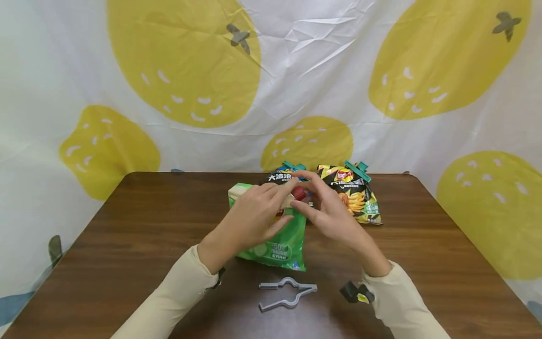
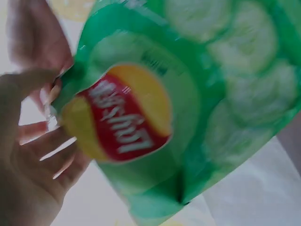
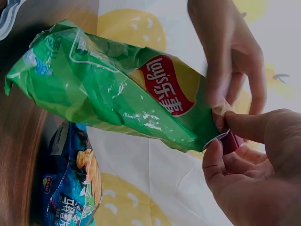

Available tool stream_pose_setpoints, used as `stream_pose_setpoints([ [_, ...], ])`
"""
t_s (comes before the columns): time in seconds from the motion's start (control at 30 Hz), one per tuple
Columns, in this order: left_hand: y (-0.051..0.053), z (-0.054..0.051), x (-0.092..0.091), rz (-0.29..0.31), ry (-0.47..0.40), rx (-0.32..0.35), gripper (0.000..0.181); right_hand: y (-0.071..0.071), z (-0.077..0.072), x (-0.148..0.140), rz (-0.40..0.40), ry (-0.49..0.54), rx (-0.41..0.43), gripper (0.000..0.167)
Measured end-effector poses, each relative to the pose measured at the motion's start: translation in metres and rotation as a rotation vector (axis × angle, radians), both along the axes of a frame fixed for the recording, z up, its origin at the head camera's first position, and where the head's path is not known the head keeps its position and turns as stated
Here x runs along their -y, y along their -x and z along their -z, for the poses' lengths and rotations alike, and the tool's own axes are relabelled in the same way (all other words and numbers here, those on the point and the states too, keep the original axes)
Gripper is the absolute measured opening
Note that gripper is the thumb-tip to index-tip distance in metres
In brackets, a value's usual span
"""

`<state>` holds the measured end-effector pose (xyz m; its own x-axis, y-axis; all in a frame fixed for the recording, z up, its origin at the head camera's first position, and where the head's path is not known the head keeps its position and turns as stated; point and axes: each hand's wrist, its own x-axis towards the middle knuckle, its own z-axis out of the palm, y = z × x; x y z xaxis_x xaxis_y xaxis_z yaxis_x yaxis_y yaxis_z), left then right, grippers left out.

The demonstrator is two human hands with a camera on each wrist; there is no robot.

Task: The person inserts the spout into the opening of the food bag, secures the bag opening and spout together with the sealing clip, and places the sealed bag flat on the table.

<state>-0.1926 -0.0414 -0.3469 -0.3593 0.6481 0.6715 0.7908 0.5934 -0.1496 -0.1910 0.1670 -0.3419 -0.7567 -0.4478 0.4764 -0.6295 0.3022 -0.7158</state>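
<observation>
A green Lay's chip bag (image 1: 292, 238) stands upright on the table, its top folded over between two hands. My right hand (image 1: 334, 216) pinches the top corner; thumb and fingers (image 3: 214, 162) close on a dark red part (image 3: 231, 142) of the bag there. Against the same top edge, my left hand (image 1: 254, 214) lays its extended fingers, the thumb spread apart in front of the bag; it looks blurred in the right wrist view. In front of the bag lies a spread grey plastic sealing clip (image 1: 306, 286).
Behind the green bag stand a blue-black chip bag (image 1: 277, 178) and a yellow-black Lay's bag (image 1: 368, 207). Teal clips (image 1: 357, 172) sit on their tops. A lemon-print cloth (image 1: 195, 146) hangs at the back edge of the brown table (image 1: 139, 235).
</observation>
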Motion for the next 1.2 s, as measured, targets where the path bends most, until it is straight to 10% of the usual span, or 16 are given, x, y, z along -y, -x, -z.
stream_pose_setpoints([
  [0.23,0.006,0.015,-0.003,0.016,-0.043,-0.13,0.036,-0.001,0.005,0.003,0.003,-0.034,0.001,0.055],
  [0.8,-0.005,0.009,0.0,0.01,0.024,0.005,0.043,-0.009,0.003,0.007,0.087,-0.186,-0.039,0.078],
  [1.2,0.002,0.008,0.006,0.058,-0.074,0.137,0.031,-0.027,-0.01,-0.011,0.155,-0.273,-0.199,0.03],
])
